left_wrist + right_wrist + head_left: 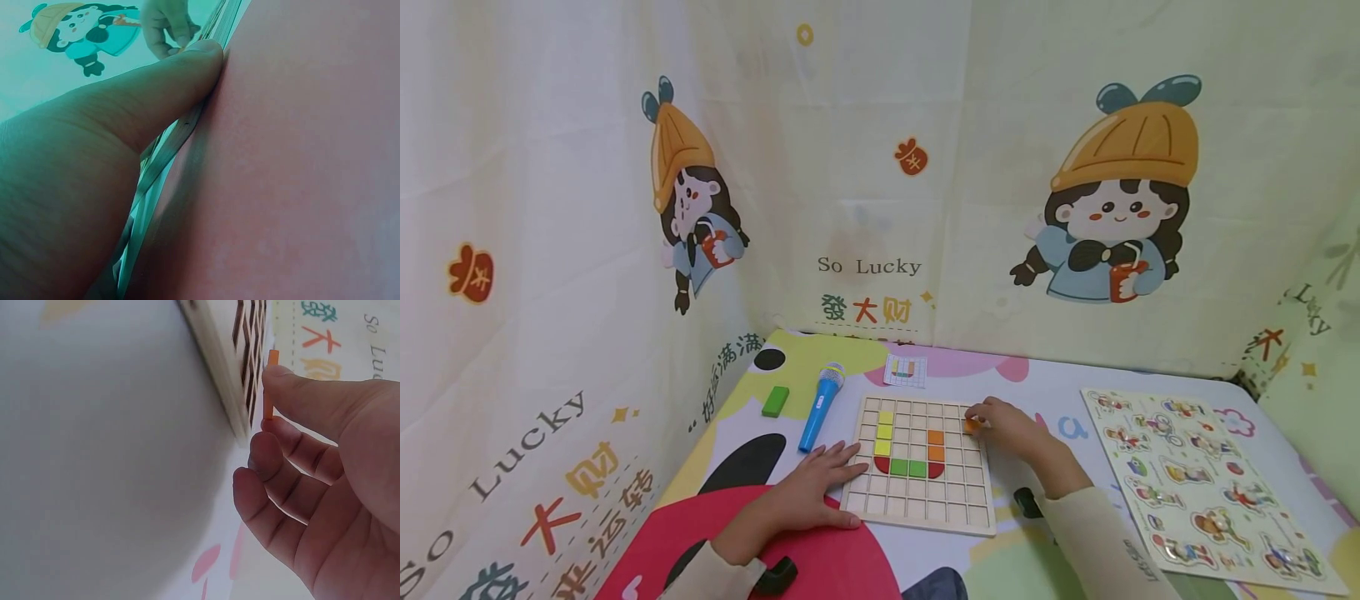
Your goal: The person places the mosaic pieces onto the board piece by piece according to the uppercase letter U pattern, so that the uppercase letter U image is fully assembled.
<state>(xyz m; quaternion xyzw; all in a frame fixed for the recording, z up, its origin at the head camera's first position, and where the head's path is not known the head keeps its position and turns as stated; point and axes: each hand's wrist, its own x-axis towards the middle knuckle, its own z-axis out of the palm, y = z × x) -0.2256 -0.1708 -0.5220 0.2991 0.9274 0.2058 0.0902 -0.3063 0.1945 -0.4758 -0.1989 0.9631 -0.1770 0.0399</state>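
Observation:
A wooden grid board [917,508] lies on the table with a U of coloured tiles in its cells. Yellow tiles [883,433] form the left side, green tiles [908,468] the bottom, orange tiles [936,446] the right side, and red rounded tiles [882,464] the corners. My right hand [1011,429] pinches an orange tile [269,394] between thumb and fingers at the board's right edge. My left hand [812,487] rests on the board's left edge, fingers spread; in the left wrist view its thumb [181,72] lies along the board's side.
Behind the board lies a small pattern card [906,371]. A blue toy microphone [822,408] and a green block [775,402] are to its left. A picture puzzle board [1210,492] lies at the right. Printed curtains [970,217] surround the table.

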